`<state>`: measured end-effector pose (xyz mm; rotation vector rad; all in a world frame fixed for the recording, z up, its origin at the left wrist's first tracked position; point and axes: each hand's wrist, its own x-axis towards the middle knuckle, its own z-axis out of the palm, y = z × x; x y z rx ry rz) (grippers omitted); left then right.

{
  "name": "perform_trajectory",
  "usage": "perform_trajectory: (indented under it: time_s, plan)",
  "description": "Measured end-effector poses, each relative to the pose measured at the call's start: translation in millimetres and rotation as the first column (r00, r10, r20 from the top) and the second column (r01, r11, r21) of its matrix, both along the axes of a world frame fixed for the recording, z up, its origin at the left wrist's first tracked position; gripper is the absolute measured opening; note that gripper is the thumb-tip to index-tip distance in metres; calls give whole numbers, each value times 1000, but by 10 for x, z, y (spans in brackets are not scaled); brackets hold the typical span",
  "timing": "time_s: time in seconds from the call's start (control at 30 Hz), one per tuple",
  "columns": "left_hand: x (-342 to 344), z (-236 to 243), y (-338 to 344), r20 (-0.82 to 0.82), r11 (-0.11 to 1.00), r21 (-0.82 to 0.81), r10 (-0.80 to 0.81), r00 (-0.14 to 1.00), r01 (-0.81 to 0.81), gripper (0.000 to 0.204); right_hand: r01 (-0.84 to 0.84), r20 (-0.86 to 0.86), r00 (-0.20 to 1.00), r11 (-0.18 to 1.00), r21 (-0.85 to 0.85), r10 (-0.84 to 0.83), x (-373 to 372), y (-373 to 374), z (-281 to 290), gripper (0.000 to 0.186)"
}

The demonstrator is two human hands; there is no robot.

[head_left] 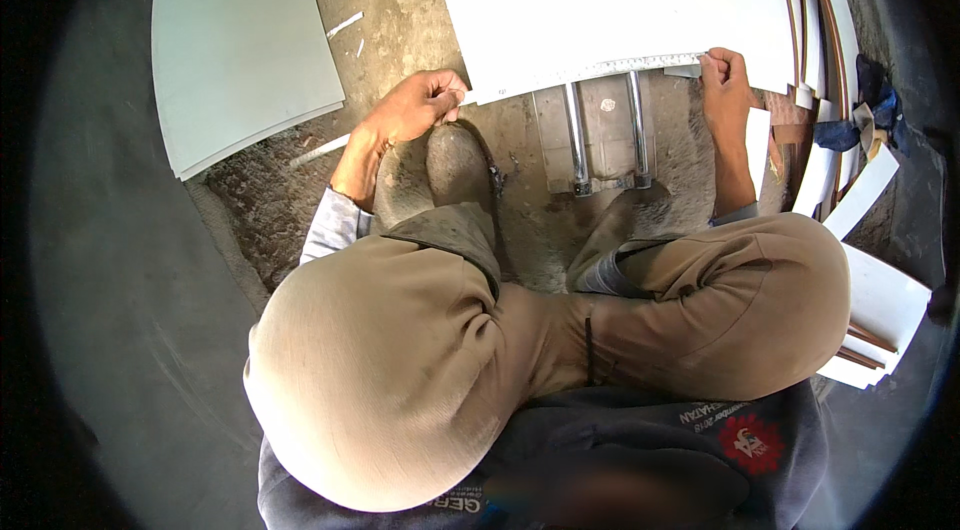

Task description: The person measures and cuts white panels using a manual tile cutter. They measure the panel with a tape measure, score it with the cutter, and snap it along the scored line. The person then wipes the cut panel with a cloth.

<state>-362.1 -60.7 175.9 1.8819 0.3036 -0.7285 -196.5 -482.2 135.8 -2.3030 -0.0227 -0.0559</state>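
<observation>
Left fingers (452, 102) at eleven o'clock and right fingers (712, 62) at two pinched a thin measuring strip (640, 64) along the smooth board (585, 0).

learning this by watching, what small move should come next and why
Probably read the measuring strip beside the right hand: it lies along the near edge of the white sheet, whose near left corner is at the left hand.

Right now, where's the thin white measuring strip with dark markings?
In the head view, upper part, right of centre: the thin white measuring strip runs along the near edge of the large flat white sheet, reaching the right hand.
</observation>
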Motion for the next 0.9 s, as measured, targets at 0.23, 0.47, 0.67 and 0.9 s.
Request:
perform_trajectory:
  time_s: [0.23, 0.47, 0.67, 0.9]
  plan:
    - [7, -92, -1, 9, 996, -88, 21, 1000, -20, 18, 16, -74, 997, 999, -28, -18, 24, -66, -74, 29]
    - [28, -148, -9, 55, 997, -69, 28, 998, -24, 13, 148, -315, 945, 976, 158, -92, 6, -160, 85, 35]
    - [67, -56, -58, -4, 997, -65, 44, 999, -44, 12, 230, -355, 927, 931, 284, -121, -38, -110, 246, 33]
    - [45, -97, -66, 3, 989, -102, 104, 995, -103, 14, 169, -248, 963, 953, 250, -106, 9, -76, 20, 26]
